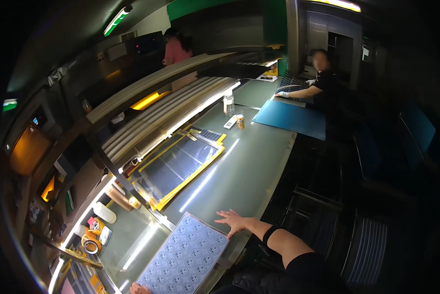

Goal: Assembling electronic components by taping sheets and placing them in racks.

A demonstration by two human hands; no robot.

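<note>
A light blue rectangular sheet (183, 257) with a repeating fan-like pattern and a pale border lies at the near end of a grey-green table (249, 161). My left hand (140, 288) shows only in part at the lower edge of view, its fingers closed on the sheet's near left corner. Beside the far right corner, my right hand (233, 223) is open, with fingers spread over the tabletop and its palm side close to the sheet's edge. Nothing is visible in that hand. A dark band circles my right forearm.
Dark film sheets with yellow edges (181, 164) lie farther along the table. Beyond stand a clear bottle (229, 104), a small orange can (240, 122) and a blue panel (291, 117). A white bottle (104, 212) and tape roll (91, 246) sit left. Two people work farther back.
</note>
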